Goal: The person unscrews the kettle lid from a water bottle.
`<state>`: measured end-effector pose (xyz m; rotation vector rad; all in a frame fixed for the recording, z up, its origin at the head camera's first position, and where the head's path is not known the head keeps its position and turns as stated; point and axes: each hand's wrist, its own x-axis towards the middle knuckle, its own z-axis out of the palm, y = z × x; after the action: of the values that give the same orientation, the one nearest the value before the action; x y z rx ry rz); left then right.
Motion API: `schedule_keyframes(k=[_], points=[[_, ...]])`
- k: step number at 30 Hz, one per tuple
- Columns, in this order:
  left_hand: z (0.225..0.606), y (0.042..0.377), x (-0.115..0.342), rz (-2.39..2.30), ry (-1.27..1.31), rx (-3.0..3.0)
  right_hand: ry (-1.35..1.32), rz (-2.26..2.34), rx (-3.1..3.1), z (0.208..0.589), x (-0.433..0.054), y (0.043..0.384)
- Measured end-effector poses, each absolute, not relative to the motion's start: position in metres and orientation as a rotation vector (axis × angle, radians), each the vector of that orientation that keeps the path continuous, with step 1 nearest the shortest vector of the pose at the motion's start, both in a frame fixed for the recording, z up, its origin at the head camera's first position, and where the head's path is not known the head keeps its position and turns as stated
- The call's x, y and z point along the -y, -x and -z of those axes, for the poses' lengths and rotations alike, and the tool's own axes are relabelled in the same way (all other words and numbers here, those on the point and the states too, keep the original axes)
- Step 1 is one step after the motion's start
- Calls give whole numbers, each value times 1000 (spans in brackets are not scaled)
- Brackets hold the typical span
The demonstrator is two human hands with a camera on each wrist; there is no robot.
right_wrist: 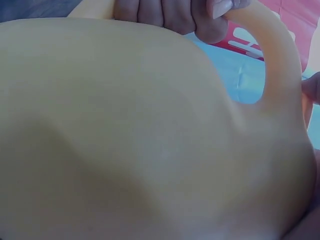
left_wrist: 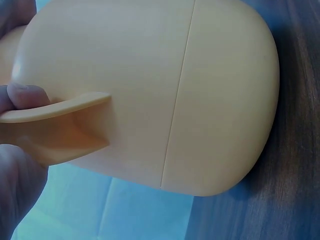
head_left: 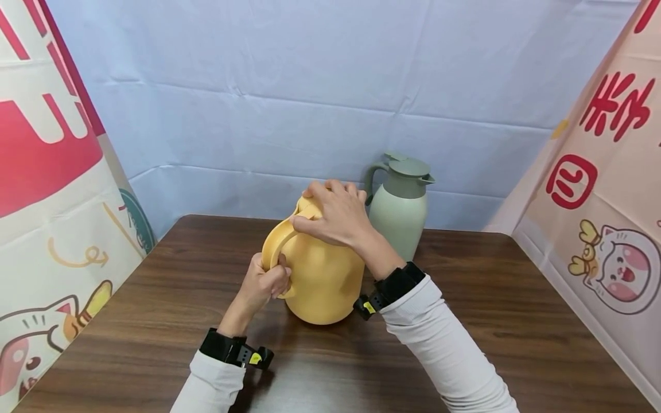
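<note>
A yellow thermos jug point(head_left: 325, 281) stands on the table in the head view, with its loop handle point(head_left: 271, 244) toward the left. My left hand point(head_left: 265, 281) grips that handle low down; its fingers point(left_wrist: 30, 95) wrap round the grip in the left wrist view. Over the jug's top my right hand point(head_left: 341, 215) is bent, holding the lid point(head_left: 308, 207) with fingers across the far side and thumb by the top of the handle. Most of the lid is hidden under this hand. The jug's smooth body point(right_wrist: 125, 125) fills the right wrist view.
A pale green thermos jug point(head_left: 403, 218) with a darker lid and spout stands close behind the yellow one, to the right. The brown wooden table point(head_left: 490, 298) ends at a light blue cloth backdrop point(head_left: 268, 103). Printed cloths hang on both sides.
</note>
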<state>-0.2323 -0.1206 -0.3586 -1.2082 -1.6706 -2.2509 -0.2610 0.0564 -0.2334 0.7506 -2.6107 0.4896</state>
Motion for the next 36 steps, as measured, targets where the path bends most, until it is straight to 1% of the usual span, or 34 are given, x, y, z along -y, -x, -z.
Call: schedule_keyframes(k=[6,13,21,28,36], points=[[359,233,121,2238,1214,1671,-894,-578,2586,233,-66,265],[362,232,123,2245,1128,1699,-1086,-699,2531,236,-76,268],[362,235,123,2192,1089,1747,-1185,-815,2484,237,-86,279],[362,236,123,2203,1119,1727,-1236,-1061,2482,236,-95,281],[362,234,122,2206,1143,1693,-1362,-1369,2205,249,-105,278]])
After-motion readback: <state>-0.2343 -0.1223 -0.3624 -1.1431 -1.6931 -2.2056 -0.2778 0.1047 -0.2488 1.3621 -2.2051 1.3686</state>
